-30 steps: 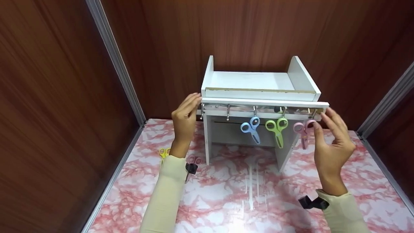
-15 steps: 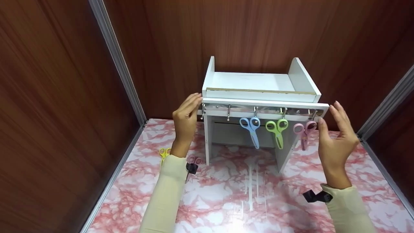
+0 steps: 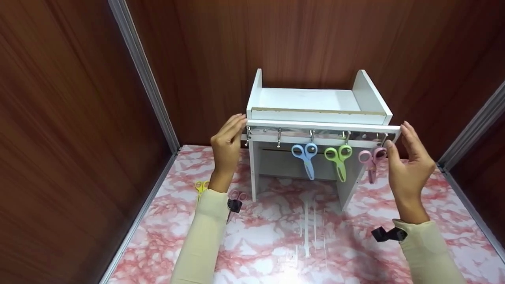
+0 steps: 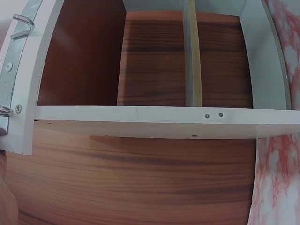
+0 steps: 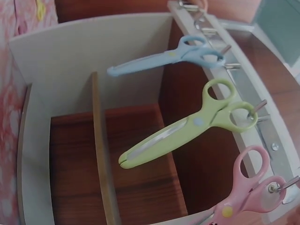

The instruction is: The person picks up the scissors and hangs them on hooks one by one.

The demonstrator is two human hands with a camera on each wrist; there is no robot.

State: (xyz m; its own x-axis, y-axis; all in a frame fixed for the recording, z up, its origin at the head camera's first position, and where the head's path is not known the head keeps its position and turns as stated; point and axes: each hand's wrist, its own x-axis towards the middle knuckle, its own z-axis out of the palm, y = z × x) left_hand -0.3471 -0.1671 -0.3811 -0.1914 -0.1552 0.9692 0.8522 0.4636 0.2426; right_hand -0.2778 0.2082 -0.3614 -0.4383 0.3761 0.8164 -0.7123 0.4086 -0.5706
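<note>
A white hook rail (image 3: 315, 124) with a metal strip lies across the front of a small white shelf unit (image 3: 307, 98). My left hand (image 3: 225, 145) grips the rail's left end with the fingertips at its top corner. At the other end, my right hand (image 3: 411, 167) holds it between thumb and fingers. Blue scissors (image 3: 310, 169), green scissors (image 3: 341, 170) and pink scissors (image 3: 371, 165) hang by finger loops from the hooks at the middle and right. The two left hooks are bare. The right wrist view shows the green scissors (image 5: 161, 140) closest to its centre.
On the red-and-white marbled table (image 3: 268, 236) lie yellow scissors (image 3: 201, 187) and another pink pair (image 3: 238, 200), both partly hidden by my left arm. Brown wood-look panels (image 3: 307, 39) enclose the back and sides. The shelf's side panels (image 3: 253, 171) reach down to the table.
My right hand has shifted slightly right and its thumb has come back onto the rail's end. The blue scissors have swung to hang straighter. The left hand stays in place.
</note>
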